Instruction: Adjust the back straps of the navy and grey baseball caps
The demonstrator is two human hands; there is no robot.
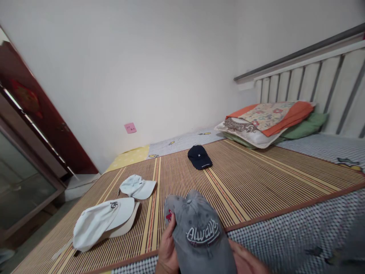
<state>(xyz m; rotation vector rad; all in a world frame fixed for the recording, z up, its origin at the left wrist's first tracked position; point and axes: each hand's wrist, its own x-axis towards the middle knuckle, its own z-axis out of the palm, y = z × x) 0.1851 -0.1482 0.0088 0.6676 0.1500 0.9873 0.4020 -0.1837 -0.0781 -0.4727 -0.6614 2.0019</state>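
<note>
A grey baseball cap (203,232) with "Always" lettering is held up at the bottom centre, its crown facing me. Pressed against its far left side is a second grey cap (173,203) with a red mark. My left hand (167,249) is closed around the left edge of the two caps, thumb on the front. On the other side, my right hand (246,258) grips the lettered cap near its lower right edge; most of its fingers are hidden. Beyond them a dark navy cap (199,156) lies on the mat.
A striped bamboo mat (256,179) covers the bed. At left lie a larger white cap (97,222), with another brim beneath it, and a smaller white cap (138,186). Pillows (265,121) are piled by the white slatted headboard (322,85). A wall (171,68) rises behind.
</note>
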